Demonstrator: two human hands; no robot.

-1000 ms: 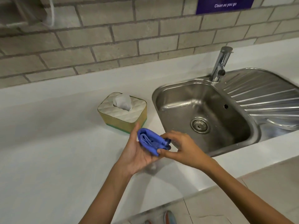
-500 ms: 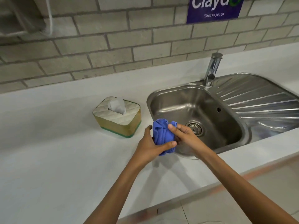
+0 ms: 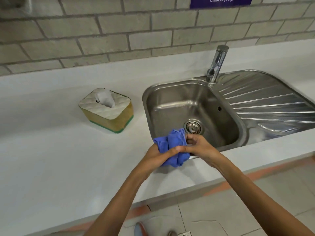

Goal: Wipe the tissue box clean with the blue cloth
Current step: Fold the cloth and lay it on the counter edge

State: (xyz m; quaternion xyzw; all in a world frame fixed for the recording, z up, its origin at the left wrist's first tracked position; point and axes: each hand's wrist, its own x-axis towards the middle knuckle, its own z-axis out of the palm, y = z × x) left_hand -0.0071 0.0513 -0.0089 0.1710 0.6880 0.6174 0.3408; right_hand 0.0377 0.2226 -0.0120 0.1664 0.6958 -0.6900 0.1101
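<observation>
The tissue box (image 3: 109, 114) stands on the white counter, left of the sink. It has a quilted white top, gold sides, a green base and a tissue sticking out. Both my hands hold the bunched blue cloth (image 3: 172, 147) over the sink's front left corner, well to the right of the box. My left hand (image 3: 158, 155) grips the cloth from the left, its thumb across the front. My right hand (image 3: 199, 147) pinches the cloth's right side with curled fingers.
A steel sink (image 3: 196, 92) with a drain and a ribbed draining board (image 3: 265, 106) fills the right half. A chrome tap (image 3: 216, 63) rises behind it. A brick wall runs along the back. The counter's front edge (image 3: 170, 195) drops to a tiled floor.
Both hands have shifted right with the cloth, from beside the box to over the sink's front edge. The folded cloth is now bunched up between them.
</observation>
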